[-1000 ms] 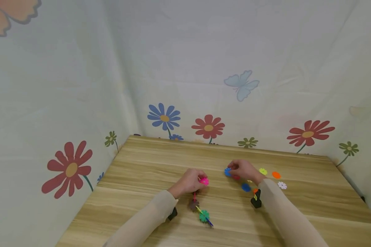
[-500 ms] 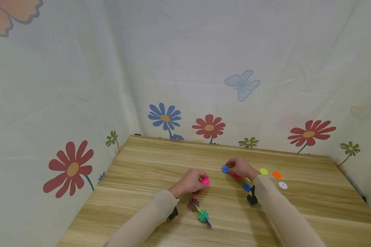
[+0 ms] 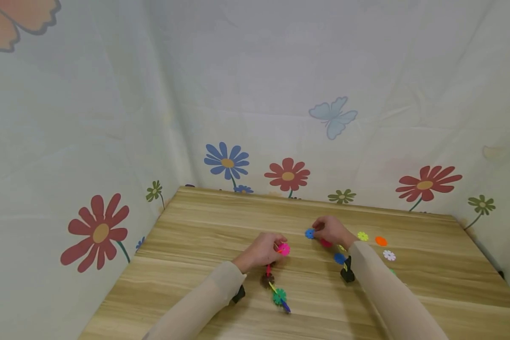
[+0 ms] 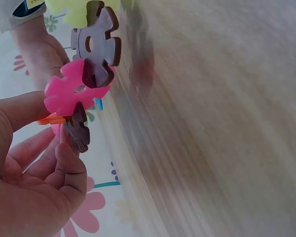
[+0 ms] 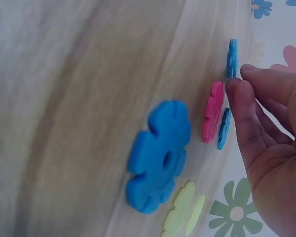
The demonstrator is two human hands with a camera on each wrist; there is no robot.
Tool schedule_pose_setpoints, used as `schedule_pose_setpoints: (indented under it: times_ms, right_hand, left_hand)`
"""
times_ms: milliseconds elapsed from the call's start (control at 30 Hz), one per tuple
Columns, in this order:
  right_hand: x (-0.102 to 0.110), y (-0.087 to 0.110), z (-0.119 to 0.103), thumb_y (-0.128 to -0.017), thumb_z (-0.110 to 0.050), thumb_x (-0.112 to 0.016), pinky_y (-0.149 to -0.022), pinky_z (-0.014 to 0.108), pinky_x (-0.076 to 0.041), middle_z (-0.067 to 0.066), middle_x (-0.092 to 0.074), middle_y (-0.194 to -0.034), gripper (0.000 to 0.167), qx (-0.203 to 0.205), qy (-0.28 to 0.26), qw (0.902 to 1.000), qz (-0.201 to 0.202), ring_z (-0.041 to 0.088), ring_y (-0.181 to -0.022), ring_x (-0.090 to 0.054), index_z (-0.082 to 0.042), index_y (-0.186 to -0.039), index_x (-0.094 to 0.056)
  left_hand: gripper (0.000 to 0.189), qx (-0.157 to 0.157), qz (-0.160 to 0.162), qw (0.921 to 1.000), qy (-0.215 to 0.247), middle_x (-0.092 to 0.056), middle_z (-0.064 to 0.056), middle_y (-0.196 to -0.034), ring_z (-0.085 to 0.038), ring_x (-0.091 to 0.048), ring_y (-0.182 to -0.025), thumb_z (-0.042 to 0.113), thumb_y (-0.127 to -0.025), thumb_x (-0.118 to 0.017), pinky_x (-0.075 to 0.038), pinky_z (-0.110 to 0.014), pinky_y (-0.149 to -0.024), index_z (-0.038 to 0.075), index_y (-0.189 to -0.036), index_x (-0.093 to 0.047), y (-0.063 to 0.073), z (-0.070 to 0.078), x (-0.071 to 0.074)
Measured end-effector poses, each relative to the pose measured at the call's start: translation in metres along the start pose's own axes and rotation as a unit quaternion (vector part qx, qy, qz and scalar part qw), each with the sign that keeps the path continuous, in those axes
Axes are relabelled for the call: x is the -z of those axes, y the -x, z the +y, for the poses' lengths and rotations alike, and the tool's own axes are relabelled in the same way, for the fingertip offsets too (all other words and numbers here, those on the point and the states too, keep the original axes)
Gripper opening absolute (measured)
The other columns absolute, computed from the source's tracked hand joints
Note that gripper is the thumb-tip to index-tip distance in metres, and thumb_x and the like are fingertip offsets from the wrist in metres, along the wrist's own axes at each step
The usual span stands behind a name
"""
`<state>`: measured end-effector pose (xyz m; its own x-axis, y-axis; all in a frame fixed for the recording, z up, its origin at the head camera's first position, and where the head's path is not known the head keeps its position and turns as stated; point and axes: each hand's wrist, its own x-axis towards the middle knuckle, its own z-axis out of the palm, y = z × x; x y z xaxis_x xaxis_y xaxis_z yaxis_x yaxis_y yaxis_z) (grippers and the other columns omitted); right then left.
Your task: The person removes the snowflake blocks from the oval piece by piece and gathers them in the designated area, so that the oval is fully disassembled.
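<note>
In the head view my left hand (image 3: 261, 250) holds a chain of slotted flower-shaped plastic discs. A pink disc (image 3: 283, 249) shows at its fingertips, while brown, yellow, green (image 3: 279, 296) and dark blue discs trail toward the body. Seen from the left wrist, an orange disc (image 4: 52, 119) sits between thumb and fingers, with a pink disc (image 4: 71, 89) and a brown disc (image 4: 96, 44) linked close by. My right hand (image 3: 333, 231) pinches at the edge of a blue flower disc (image 5: 232, 58), low over the table. Part of that disc hides behind a fingertip.
Loose discs lie around the right hand: a blue one (image 5: 160, 158), a pink one (image 5: 213, 112), yellow, orange (image 3: 380, 241) and white (image 3: 389, 255) ones. Behind the wooden table (image 3: 221, 208) hangs a flower-printed cloth (image 3: 255, 118). A dark wrist camera (image 3: 347, 274) hangs below the right cuff.
The right hand and its blue disc have shifted slightly left and away from the body, then stayed nearly still. The chain has turned a little, so its dark blue end looks broader.
</note>
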<state>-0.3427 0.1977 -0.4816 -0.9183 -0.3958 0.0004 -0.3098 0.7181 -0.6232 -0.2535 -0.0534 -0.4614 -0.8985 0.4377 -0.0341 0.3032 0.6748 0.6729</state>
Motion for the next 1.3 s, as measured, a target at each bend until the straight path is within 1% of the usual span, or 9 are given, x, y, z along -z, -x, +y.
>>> schedule_pose_setpoints:
  times_ms: [167,300,433,533,667,767,900,1067,1300]
  right_hand:
    - [0.002,0.006,-0.004,-0.082,-0.008,-0.07,-0.077,0.039,-0.049,0.005,-0.065,-0.087,0.015,0.015,0.014,0.9996,0.018,0.02,-0.082,-0.059,0.001,-0.094,-0.067]
    - [0.002,0.012,-0.014,-0.083,-0.005,-0.068,-0.073,0.037,-0.05,0.004,-0.064,-0.085,0.011,0.035,0.012,0.999,0.024,0.019,-0.079,-0.059,0.0,-0.093,-0.068]
    - [-0.002,0.018,-0.023,-0.086,-0.006,-0.066,-0.062,0.029,-0.05,0.002,-0.063,-0.081,0.008,0.043,-0.013,0.9989,0.015,0.014,-0.07,-0.058,-0.002,-0.092,-0.068]
    - [-0.006,0.023,-0.03,-0.089,-0.008,-0.065,-0.058,0.027,-0.05,0.002,-0.063,-0.081,0.008,0.048,-0.045,0.9978,0.0,0.013,-0.065,-0.058,-0.002,-0.093,-0.068]
    - [-0.009,0.032,-0.04,-0.091,-0.008,-0.062,-0.061,0.027,-0.052,0.005,-0.062,-0.084,0.008,0.061,-0.078,0.9944,-0.035,0.015,-0.069,-0.058,-0.001,-0.093,-0.065]
    - [-0.012,0.036,-0.044,-0.092,-0.01,-0.061,-0.062,0.027,-0.052,0.006,-0.062,-0.084,0.009,0.069,-0.095,0.9913,-0.06,0.015,-0.07,-0.058,-0.002,-0.093,-0.064]
    - [-0.017,0.039,-0.049,-0.092,-0.011,-0.062,-0.062,0.03,-0.053,0.011,-0.063,-0.085,0.009,0.088,-0.134,0.9837,-0.082,0.021,-0.071,-0.062,-0.002,-0.092,-0.064]
    - [-0.025,0.039,-0.053,-0.092,-0.011,-0.062,-0.064,0.033,-0.054,0.012,-0.064,-0.086,0.007,0.091,-0.172,0.9765,-0.092,0.028,-0.074,-0.063,-0.004,-0.091,-0.064]
    - [-0.029,0.039,-0.057,-0.092,-0.01,-0.062,-0.065,0.034,-0.054,0.01,-0.065,-0.086,0.01,0.09,-0.186,0.9737,-0.097,0.025,-0.074,-0.062,-0.001,-0.095,-0.065]
  left_hand:
    - [0.039,-0.005,0.015,0.9998,0.009,-0.066,-0.004,-0.1,-0.012,-0.06,-0.088,0.012,-0.08,-0.076,-0.049,-0.025,-0.075,0.002,-0.115,-0.063,-0.001,-0.001,-0.001]
    - [0.037,0.003,0.018,0.9997,0.015,-0.065,-0.001,-0.095,-0.012,-0.06,-0.086,0.012,-0.079,-0.077,-0.049,-0.025,-0.075,0.004,-0.112,-0.064,-0.002,-0.002,-0.002]
    - [0.036,0.006,0.019,0.9997,0.013,-0.064,0.001,-0.093,-0.011,-0.06,-0.084,0.012,-0.078,-0.078,-0.049,-0.025,-0.074,0.005,-0.111,-0.064,-0.003,-0.003,-0.002]
    - [0.031,0.007,0.019,0.9997,0.014,-0.063,0.002,-0.091,-0.011,-0.06,-0.082,0.013,-0.078,-0.078,-0.049,-0.025,-0.073,0.006,-0.106,-0.065,-0.003,-0.002,-0.002]
    - [0.025,0.01,0.019,0.9997,0.013,-0.063,0.002,-0.09,-0.01,-0.059,-0.08,0.014,-0.078,-0.078,-0.049,-0.025,-0.071,0.008,-0.1,-0.066,-0.003,-0.002,-0.002]
    - [0.025,0.009,0.019,0.9997,0.009,-0.064,0.002,-0.089,-0.009,-0.059,-0.079,0.013,-0.078,-0.078,-0.049,-0.024,-0.068,0.007,-0.1,-0.068,-0.003,-0.001,-0.002]
    - [0.026,0.002,0.02,0.9997,0.01,-0.065,0.0,-0.09,-0.009,-0.06,-0.078,0.011,-0.077,-0.078,-0.049,-0.022,-0.064,0.005,-0.1,-0.069,-0.004,0.0,-0.002]
    - [0.027,0.003,0.025,0.9996,0.016,-0.066,-0.001,-0.091,-0.009,-0.06,-0.077,0.011,-0.078,-0.078,-0.049,-0.021,-0.063,0.004,-0.101,-0.068,-0.005,0.002,-0.003]
    - [0.023,0.021,0.021,0.999,0.033,-0.064,0.003,-0.086,-0.007,-0.058,-0.072,0.01,-0.078,-0.078,-0.049,-0.021,-0.06,0.006,-0.098,-0.068,-0.006,0.006,-0.003]
